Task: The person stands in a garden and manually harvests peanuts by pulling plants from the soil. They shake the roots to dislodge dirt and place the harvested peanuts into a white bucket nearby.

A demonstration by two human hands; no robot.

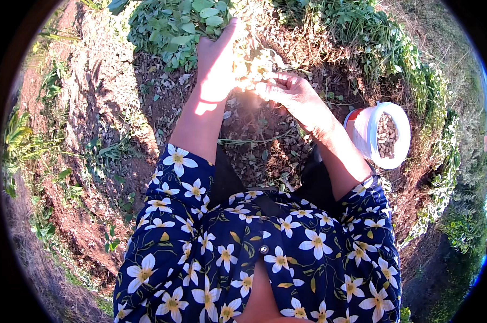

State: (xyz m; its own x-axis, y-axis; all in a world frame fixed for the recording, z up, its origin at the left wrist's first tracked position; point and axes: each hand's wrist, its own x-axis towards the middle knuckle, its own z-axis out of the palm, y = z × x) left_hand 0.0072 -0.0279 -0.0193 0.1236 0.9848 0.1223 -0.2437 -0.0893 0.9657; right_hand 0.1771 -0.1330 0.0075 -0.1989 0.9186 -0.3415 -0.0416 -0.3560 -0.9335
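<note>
No words or numbers (nor signs) can be read

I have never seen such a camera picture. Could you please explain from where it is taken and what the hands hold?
No robot is here, only a person's two bare hands. A wide fisheye camera on the person's head looks down, so the view is round and the flowered shirt fills the lower part. The left hand grips a leafy bunch of peanut plants. The right hand is at their pale, sunlit lower end; glare hides exactly what its fingers hold. Below lies soil with scattered leaves. At the right is a white bucket containing unshelled peanuts.
</note>
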